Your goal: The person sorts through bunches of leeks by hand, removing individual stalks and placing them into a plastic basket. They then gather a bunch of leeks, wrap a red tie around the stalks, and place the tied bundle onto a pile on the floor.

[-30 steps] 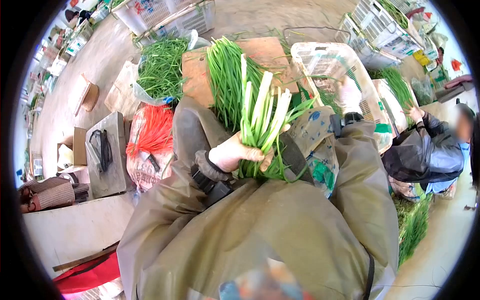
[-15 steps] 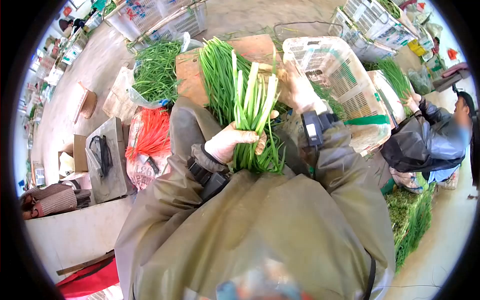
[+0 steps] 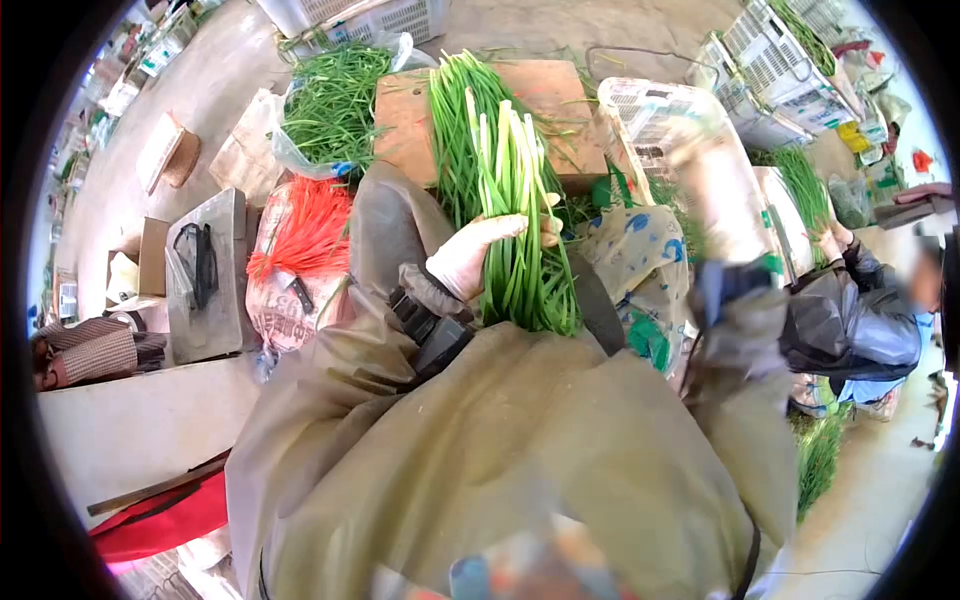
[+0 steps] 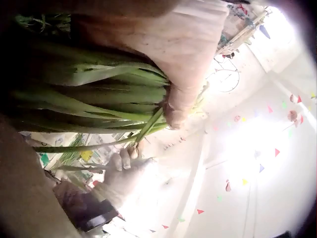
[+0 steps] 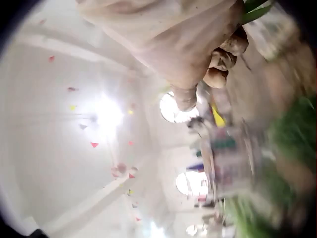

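Observation:
Green stalks with pale ends (image 3: 515, 190) stand upright in a bundle over the lap, gripped by my left hand (image 3: 475, 255), its thumb across the front. In the left wrist view that hand (image 4: 173, 54) wraps the bundle's leaves (image 4: 99, 94). My right hand (image 3: 705, 165), blurred, is over the white crate (image 3: 655, 95) at the right, apart from the bundle. The right wrist view shows this hand (image 5: 183, 39) with curled fingers and a green leaf (image 5: 257, 14) sticking out of it, sharp against the blurred background.
More green stalks (image 3: 455, 130) lie on a wooden board (image 3: 400, 130). Beside it are a plastic bag of greens (image 3: 335, 110), red strips (image 3: 310, 230) and a knife (image 3: 295, 290) on a sack. Another person (image 3: 860, 310) sits at the right.
My right hand has moved from the crate to beside the bundle, then back out right over the crate. The left hand keeps its grip; its thumb now lies straighter across the stalks.

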Demonstrator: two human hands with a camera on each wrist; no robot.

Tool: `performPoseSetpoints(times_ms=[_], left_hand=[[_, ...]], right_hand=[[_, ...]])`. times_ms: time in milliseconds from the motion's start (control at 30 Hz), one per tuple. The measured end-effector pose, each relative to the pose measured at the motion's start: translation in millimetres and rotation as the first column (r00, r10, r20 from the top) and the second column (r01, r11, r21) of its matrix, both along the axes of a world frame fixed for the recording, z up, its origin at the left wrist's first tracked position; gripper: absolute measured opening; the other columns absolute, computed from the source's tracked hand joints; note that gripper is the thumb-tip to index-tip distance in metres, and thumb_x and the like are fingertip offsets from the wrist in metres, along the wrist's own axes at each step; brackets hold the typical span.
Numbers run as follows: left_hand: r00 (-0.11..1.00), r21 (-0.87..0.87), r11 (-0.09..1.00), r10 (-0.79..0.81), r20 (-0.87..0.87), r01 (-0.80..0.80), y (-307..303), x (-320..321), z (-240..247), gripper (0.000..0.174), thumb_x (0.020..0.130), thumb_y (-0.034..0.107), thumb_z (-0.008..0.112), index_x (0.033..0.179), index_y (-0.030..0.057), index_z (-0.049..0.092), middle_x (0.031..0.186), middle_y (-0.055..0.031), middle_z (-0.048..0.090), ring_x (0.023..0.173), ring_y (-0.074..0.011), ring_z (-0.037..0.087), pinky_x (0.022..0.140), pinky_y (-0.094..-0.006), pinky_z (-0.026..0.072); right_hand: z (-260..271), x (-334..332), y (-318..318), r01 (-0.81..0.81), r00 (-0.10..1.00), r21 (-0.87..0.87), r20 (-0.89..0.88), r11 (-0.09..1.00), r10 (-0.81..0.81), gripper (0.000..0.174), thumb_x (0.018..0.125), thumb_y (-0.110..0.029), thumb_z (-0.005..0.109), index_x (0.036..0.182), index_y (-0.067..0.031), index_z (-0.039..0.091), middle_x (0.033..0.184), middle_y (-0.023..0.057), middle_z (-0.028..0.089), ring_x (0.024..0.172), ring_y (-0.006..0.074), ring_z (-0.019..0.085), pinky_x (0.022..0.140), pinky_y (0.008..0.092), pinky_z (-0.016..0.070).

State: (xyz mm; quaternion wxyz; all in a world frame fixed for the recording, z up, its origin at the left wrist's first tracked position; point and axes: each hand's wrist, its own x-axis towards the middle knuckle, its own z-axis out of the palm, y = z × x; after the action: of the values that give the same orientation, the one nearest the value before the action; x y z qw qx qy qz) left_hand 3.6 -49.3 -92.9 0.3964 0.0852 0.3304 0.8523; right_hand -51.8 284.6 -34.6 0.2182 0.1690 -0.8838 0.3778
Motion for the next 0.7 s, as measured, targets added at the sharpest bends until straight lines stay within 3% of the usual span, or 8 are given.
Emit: performPoseSetpoints(times_ms=[67, 133, 267, 400, 467, 500, 600, 700], left_hand=[[0.999, 0.031, 0.999, -0.008, -0.048, 0.009, 7.2, -8.1, -14.4, 0.073, 0.086, 0.033, 0.067, 0.146, 0.0032, 0.037, 0.132, -0.0123, 0.057, 0.113, -0.0211, 0.059, 0.100, -0.0383, 0.0459], [0.995, 0.048, 0.998, -0.035, 0.094, 0.030, 12.2, -5.6, -20.7, 0.068, 0.088, 0.028, 0.066, 0.146, 0.0050, 0.037, 0.132, -0.0101, 0.057, 0.115, -0.0208, 0.058, 0.100, -0.0394, 0.0468], [0.997, 0.044, 0.997, -0.069, 0.042, 0.067, 15.4, 0.9, -15.5, 0.063, 0.087, 0.026, 0.068, 0.142, 0.0072, 0.043, 0.119, -0.0082, 0.062, 0.107, -0.0228, 0.062, 0.090, -0.0393, 0.0537], [0.986, -0.045, 0.989, -0.133, 0.098, 0.138, 13.0, -4.9, -38.7, 0.060, 0.085, 0.026, 0.069, 0.137, 0.0046, 0.050, 0.115, -0.0087, 0.065, 0.105, -0.0215, 0.063, 0.090, -0.0371, 0.0530], [0.998, -0.085, 0.996, 0.022, 0.053, -0.017, 21.6, -3.0, -41.7, 0.057, 0.084, 0.027, 0.069, 0.132, 0.0006, 0.055, 0.121, -0.0107, 0.064, 0.107, -0.0217, 0.062, 0.096, -0.0354, 0.0495], [0.998, -0.096, 0.995, 0.044, 0.053, -0.039, 23.6, -6.3, -42.5, 0.053, 0.084, 0.026, 0.069, 0.128, -0.0019, 0.057, 0.126, -0.0120, 0.062, 0.110, -0.0214, 0.062, 0.101, -0.0345, 0.0452], [0.989, -0.050, 0.998, -0.023, 0.149, 0.030, 27.2, -8.4, -29.0, 0.044, 0.087, 0.020, 0.066, 0.125, -0.0011, 0.059, 0.123, -0.0110, 0.064, 0.112, -0.0198, 0.060, 0.101, -0.0334, 0.0447], [0.994, -0.208, 0.973, 0.092, -0.064, -0.104, 42.2, -3.2, -32.7, 0.041, 0.087, 0.020, 0.069, 0.123, 0.0028, 0.057, 0.111, -0.0083, 0.066, 0.102, -0.0218, 0.063, 0.094, -0.0364, 0.0503]], right_hand=[[2.1, 65.1, -93.0, 0.174, 0.758, -0.482, 0.622, 0.859, 0.195, 0.032, 0.100, -0.036, 0.050, 0.106, -0.0071, 0.063, 0.077, -0.0010, 0.059, 0.061, 0.0075, 0.047, 0.054, 0.0194, 0.0365], [-24.1, 79.9, -136.4, 0.342, 0.624, -0.504, 0.753, 0.793, 0.210, 0.037, 0.101, -0.039, 0.047, 0.111, -0.0065, 0.061, 0.075, -0.0029, 0.056, 0.057, 0.0046, 0.044, 0.050, 0.0177, 0.0339], [-66.9, 94.9, -158.2, 0.322, 0.670, -0.648, 0.671, 0.691, 0.318, 0.042, 0.101, -0.043, 0.045, 0.113, -0.0059, 0.060, 0.072, -0.0029, 0.054, 0.053, 0.0064, 0.045, 0.047, 0.0203, 0.0365], [-70.3, 89.0, -133.6, 0.285, 0.383, -0.713, 0.698, 0.641, 0.606, 0.033, 0.098, -0.035, 0.051, 0.108, -0.0051, 0.063, 0.080, 0.0018, 0.062, 0.079, 0.0057, 0.058, 0.060, 0.0201, 0.0467], [-66.2, 83.7, -126.0, 0.058, 0.815, -0.216, 0.575, 0.975, 0.079, 0.022, 0.096, -0.023, 0.058, 0.104, -0.0023, 0.060, 0.083, 0.0045, 0.061, 0.076, 0.0136, 0.060, 0.069, 0.0266, 0.0498], [-74.0, 76.1, -117.2, 0.187, 0.920, -0.396, 0.392, 0.899, -0.018, 0.015, 0.091, -0.011, 0.063, 0.104, -0.0018, 0.063, 0.090, 0.0082, 0.064, 0.084, 0.0151, 0.061, 0.078, 0.0280, 0.0498], [-0.4, 79.4, -127.3, 0.183, 0.953, -0.318, 0.288, 0.930, -0.090, 0.017, 0.091, -0.014, 0.062, 0.104, -0.0036, 0.065, 0.094, 0.0076, 0.067, 0.083, 0.0167, 0.064, 0.077, 0.0288, 0.0510], [21.3, 70.4, -154.8, 0.108, 0.970, 0.314, 0.173, 0.943, -0.169, 0.032, 0.088, -0.034, 0.061, 0.103, -0.0058, 0.065, 0.093, 0.0154, 0.067, 0.084, 0.0288, 0.067, 0.075, 0.0364, 0.0520]])
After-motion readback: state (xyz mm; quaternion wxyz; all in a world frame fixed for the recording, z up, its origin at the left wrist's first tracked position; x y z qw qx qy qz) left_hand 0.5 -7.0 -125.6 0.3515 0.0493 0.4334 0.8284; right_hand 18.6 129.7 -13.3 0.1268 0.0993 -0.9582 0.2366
